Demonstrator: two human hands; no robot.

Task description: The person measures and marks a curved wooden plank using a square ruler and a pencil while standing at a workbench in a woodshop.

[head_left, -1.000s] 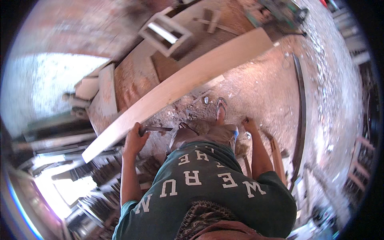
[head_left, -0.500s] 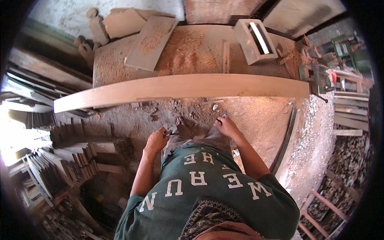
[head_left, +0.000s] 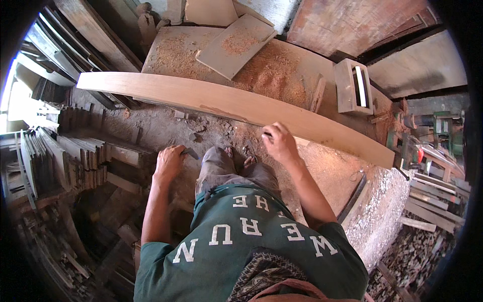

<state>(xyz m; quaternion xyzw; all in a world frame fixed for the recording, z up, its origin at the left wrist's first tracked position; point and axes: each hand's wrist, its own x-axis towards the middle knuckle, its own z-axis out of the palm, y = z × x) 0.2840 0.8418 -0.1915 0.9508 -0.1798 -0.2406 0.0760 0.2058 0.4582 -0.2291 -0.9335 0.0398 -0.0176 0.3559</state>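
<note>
A long, pale, planed board (head_left: 236, 106) lies along the front edge of the workbench (head_left: 173, 53), its left end jutting past the bench. My left hand (head_left: 170, 162) is away from the board, above the floor, closed on a flat grey piece (head_left: 190, 152) whose kind I cannot make out. Close to the board's near edge is my right hand (head_left: 280, 145), its fingers curled round a short dark stick-like thing (head_left: 267, 134). Most of that thing is hidden by the fingers, and whether it touches the board I cannot tell.
Wood shavings and a loose panel (head_left: 236, 45) lie on the bench. A hollow wooden box (head_left: 347, 90) stands at its right, near a green vise (head_left: 397, 141). Stacked boards (head_left: 65, 156) fill the left side. Wood scraps (head_left: 198, 128) litter the floor.
My view has swung, so the bench and board now slant down to the right. My right hand has risen toward the board; my left hand has moved out to the left, away from my leg.
</note>
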